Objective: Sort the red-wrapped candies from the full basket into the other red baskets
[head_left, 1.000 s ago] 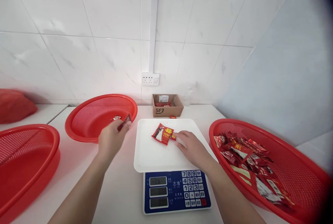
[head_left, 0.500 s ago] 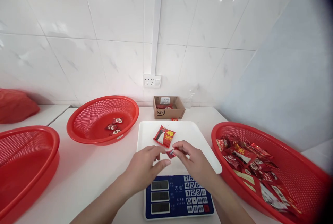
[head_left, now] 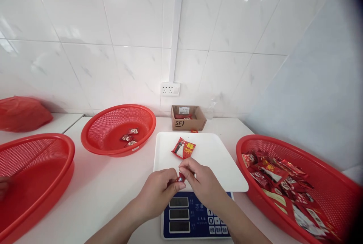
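Over the near part of the white weighing tray, a small red wrapped candy is pinched between both hands. My left hand grips its left end with thumb and forefinger. My right hand is closed on its other end; fingers cover most of the wrapper. Just beyond them a larger red packet with yellow lettering and a printed couple lies flat on the tray. Below my hands sits the scale's blue panel with displays and keys, partly hidden by my right forearm.
Right, a red basket holds many red packets. Left, another red basket holds a few candies. At far left is a third basket with another person's hand at its edge. Behind the tray stands a cardboard box; a red bag lies far left.
My left hand has closed on the small candy that my right hand alone held before. The view has shifted slightly left. Another person's hand has appeared at the far left basket.
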A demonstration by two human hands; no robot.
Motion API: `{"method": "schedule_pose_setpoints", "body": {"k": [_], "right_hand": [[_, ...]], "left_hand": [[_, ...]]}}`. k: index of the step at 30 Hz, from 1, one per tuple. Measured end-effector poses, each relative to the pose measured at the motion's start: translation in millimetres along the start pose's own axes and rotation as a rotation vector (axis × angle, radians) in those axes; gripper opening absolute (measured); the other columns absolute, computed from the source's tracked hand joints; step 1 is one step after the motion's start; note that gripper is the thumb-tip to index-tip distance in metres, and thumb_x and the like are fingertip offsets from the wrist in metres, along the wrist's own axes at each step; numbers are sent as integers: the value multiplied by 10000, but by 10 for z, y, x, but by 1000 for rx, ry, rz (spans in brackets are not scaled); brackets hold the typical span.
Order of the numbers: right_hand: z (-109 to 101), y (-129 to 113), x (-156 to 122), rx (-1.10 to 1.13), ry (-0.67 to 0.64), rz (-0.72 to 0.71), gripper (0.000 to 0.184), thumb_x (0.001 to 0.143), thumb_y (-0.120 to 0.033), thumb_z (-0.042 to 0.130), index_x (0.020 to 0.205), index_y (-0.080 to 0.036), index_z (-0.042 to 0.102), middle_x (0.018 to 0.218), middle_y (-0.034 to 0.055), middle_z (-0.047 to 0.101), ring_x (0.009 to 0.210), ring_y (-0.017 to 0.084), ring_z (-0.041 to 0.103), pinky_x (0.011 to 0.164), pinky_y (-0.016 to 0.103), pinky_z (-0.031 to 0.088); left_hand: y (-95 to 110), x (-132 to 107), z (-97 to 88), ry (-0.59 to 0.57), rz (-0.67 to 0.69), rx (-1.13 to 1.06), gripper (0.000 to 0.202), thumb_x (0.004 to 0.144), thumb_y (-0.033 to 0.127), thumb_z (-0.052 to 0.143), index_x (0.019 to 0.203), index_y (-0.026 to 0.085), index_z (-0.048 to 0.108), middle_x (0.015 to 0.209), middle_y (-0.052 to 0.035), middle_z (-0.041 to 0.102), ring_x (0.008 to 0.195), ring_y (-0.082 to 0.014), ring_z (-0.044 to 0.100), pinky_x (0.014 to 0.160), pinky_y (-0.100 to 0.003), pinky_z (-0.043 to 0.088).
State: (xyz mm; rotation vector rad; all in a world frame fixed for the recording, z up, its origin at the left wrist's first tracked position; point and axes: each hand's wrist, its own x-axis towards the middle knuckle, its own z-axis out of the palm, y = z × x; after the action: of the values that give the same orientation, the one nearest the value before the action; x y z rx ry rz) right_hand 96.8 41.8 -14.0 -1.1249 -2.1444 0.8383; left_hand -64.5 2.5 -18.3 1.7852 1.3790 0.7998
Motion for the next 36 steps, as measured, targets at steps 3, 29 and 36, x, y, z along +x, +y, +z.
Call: {"method": "schedule_pose_setpoints", "body": {"k": [3,29,36], "right_hand": [[-62,100,112,-255,22,7,141,867,-240,460,939,-209,578,982,66,643,942,218,571,804,363,453],[-129,-129,-243,-130,-85,-186,202,938,-235,261,796,-241,405,799,4,540,674,132,542,613,249,462],[-38,-183,-323,-240,-87,-394,195,905,-164,332,809,-234,486,901,38,616,742,134,599,637,234,499]], "left_hand": [[-110,-20,-117,117,-39,-68,345,813,408,475,577,204,326,559,59,334,547,-107,315,501,-219,264],[-3,-26,-166,-159,-205,-782,593,852,608,320,1346,291,231,926,-62,592,781,-195,642,568,-324,531],[-34,-1,-136,43,-98,-729,308,780,414,608,1004,207,570,893,-27,602,759,-137,567,676,-258,486]]}}
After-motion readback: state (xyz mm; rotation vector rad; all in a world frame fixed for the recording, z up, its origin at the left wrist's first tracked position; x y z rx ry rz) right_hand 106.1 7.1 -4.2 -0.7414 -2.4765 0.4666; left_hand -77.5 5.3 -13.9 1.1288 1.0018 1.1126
